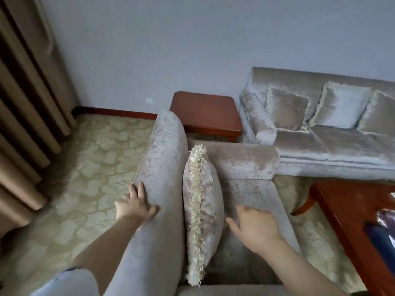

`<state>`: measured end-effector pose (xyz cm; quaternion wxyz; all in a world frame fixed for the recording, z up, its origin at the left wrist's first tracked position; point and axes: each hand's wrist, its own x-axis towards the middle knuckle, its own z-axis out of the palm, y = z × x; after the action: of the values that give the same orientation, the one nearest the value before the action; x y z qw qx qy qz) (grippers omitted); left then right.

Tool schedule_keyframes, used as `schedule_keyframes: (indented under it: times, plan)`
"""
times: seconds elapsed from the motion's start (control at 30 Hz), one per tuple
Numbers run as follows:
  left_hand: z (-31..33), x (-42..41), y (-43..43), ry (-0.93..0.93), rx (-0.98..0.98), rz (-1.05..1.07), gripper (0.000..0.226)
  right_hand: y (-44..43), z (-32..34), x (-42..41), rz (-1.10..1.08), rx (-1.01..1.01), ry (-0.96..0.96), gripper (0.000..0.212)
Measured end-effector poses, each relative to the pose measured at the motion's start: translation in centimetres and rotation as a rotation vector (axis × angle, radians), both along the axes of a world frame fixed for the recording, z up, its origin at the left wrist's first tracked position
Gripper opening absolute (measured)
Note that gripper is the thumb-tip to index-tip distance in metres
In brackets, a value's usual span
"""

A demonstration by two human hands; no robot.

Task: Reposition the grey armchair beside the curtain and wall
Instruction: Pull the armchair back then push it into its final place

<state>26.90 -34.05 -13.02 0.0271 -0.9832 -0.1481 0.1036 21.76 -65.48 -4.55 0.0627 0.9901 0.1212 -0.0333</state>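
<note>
The grey velvet armchair (162,159) fills the middle of the view, seen from above its backrest. My left hand (135,202) grips the top edge of the backrest, thumb on the near face and fingers over the far side. My right hand (254,226) hovers over the seat (256,195) with loosely curled fingers and holds nothing. A fringed cushion (202,212) stands on edge against the backrest between my hands. The brown curtain (23,107) hangs at the left, and the pale wall (149,50) runs behind.
Patterned carpet (85,167) lies between the armchair and the curtain. A red-brown side table (205,113) stands behind the chair by the wall. A matching sofa (331,129) with cushions sits at the right, and a wooden coffee table (352,210) stands near the chair's right.
</note>
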Motion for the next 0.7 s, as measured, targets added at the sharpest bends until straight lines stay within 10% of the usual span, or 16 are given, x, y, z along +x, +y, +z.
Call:
schedule_keyframes:
  times: [0.2,0.43,0.7]
  plan:
    - [7.1,-4.1,-5.5,0.025,-0.006,0.127,0.054,-4.2,4.7,5.1,0.134,-0.115,-0.097,0.043]
    - [29.7,-9.3,-13.5,-0.576,0.011,0.132,0.011,-9.5,21.0,4.8,0.246,0.151,-0.463,0.032]
    - [48.5,-19.9,-23.8,-0.940,0.464,-0.065,0.016,-13.1,38.7,-2.0,0.389,0.369,-0.815,0.026]
